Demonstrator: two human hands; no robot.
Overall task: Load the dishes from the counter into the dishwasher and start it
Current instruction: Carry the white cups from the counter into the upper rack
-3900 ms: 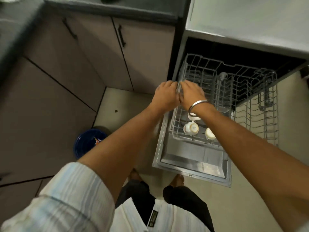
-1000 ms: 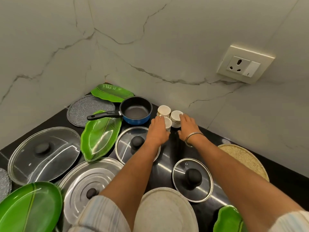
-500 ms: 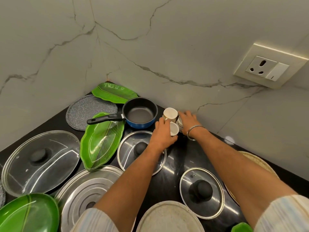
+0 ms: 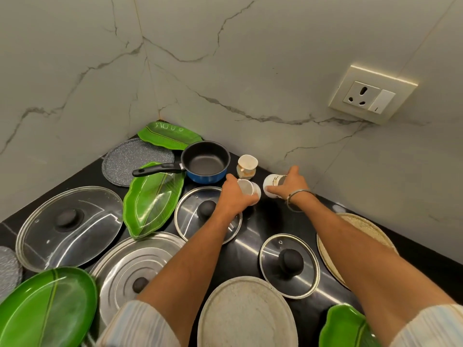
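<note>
Three small white cups stand out at the back of the black counter (image 4: 255, 221). My left hand (image 4: 234, 196) grips one white cup (image 4: 248, 187), tilted with its mouth toward me. My right hand (image 4: 292, 184) grips a second white cup (image 4: 271, 185) with gold marks, lying on its side above the counter. The third cup (image 4: 247, 166) stands upright by the wall, untouched. The dishwasher is out of view.
A blue saucepan (image 4: 205, 164) sits left of the cups. Glass lids (image 4: 208, 214) (image 4: 289, 265) (image 4: 69, 227), a steel lid (image 4: 136, 271), green leaf plates (image 4: 152, 199) (image 4: 46, 309) (image 4: 169, 135), grey plates (image 4: 246, 314) and a woven mat (image 4: 360, 236) crowd the counter. A wall socket (image 4: 370, 95) is at the right.
Earlier both hands were at the dishwasher rack. Since then they reached the cups on the counter, and each has now lifted and tilted one cup away from the third.
</note>
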